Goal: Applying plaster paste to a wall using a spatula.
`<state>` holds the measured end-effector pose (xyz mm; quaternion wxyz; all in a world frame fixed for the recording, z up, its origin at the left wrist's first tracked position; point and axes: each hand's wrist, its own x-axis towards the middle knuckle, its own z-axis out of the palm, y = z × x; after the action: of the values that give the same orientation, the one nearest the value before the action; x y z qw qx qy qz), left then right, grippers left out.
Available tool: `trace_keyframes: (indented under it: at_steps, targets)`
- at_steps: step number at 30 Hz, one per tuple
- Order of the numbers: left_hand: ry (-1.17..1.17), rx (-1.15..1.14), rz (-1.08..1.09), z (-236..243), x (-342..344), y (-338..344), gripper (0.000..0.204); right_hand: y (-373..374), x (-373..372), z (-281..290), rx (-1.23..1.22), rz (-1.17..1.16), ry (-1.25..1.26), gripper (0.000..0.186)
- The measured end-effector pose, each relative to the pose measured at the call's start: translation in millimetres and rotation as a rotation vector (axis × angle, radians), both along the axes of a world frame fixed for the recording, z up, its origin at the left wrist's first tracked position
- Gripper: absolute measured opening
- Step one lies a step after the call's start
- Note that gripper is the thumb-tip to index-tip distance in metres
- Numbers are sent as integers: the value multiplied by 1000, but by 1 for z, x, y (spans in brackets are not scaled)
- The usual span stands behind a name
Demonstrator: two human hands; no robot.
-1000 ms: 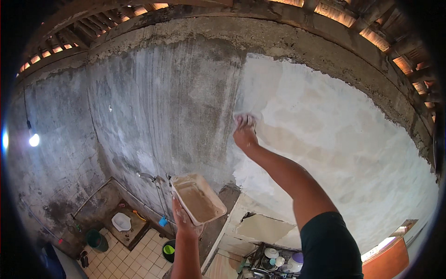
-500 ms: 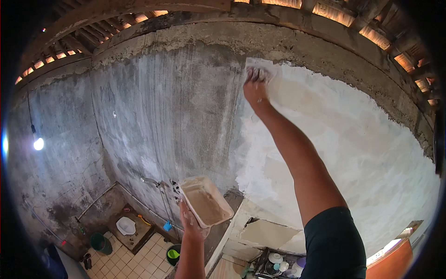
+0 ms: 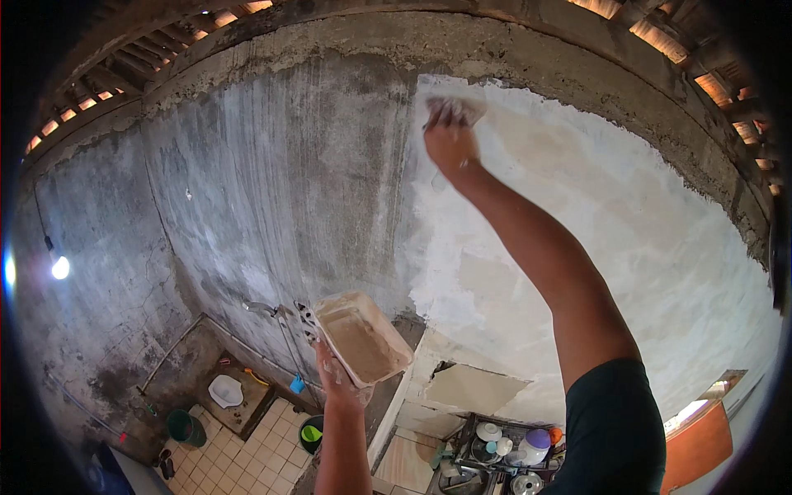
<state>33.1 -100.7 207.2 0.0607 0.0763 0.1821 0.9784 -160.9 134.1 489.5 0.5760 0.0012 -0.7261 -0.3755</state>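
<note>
My right hand (image 3: 450,140), reaching high up the wall, is closed around a flat spreader (image 3: 473,110), partly hidden by the fingers and slightly blurred. It is over the upper left part of the white coat (image 3: 594,214), beside the bare grey wall (image 3: 330,173). Lower down, my left hand (image 3: 337,384) grips a rectangular plastic tub (image 3: 393,333) from its left side and underneath. Pale, wet-looking filler (image 3: 363,342) lies in the tub. Whitish smears mark both hands.
A wall-mounted tap (image 3: 262,308) is left of the tub. Below are a squat toilet (image 3: 225,391), a green bucket (image 3: 186,429) and a dark bucket with a green scoop (image 3: 312,433). Dishes and pots (image 3: 507,445) stand lower right. A lit bulb (image 3: 60,267) hangs at left.
My right hand has drawn the spreader back from the coat's upper left corner, where fresh white now shows. The view has shifted slightly; the tub stays in my left hand.
</note>
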Motion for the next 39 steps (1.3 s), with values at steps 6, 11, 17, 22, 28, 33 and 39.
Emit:
trace_keyframes:
  at_steps: [6, 11, 17, 22, 28, 33, 39]
  targets:
    - [298, -116, 186, -12, 15, -9, 52, 33, -9, -98, -65, -8, -105, 53]
    - [38, -95, 113, -16, 19, -21, 53, 37, 46, -255, 107, -26, -422, 47]
    - [9, -55, 93, 2, 41, -9, 54, 7, 146, -227, -756, 324, -779, 30]
    - [-52, -156, 40, 20, 66, 16, 59, 10, 266, -180, -1776, 1033, -809, 29]
    - [21, -306, -49, 45, 105, 39, 62, 10, 357, -192, -2102, 1371, -520, 28]
    - [0, -289, -174, 42, 119, 57, 61, 8, 395, -207, -2040, 1322, -467, 17]
    - [94, -452, -237, 46, 133, 76, 61, 17, 398, -198, -1923, 1001, -702, 14]
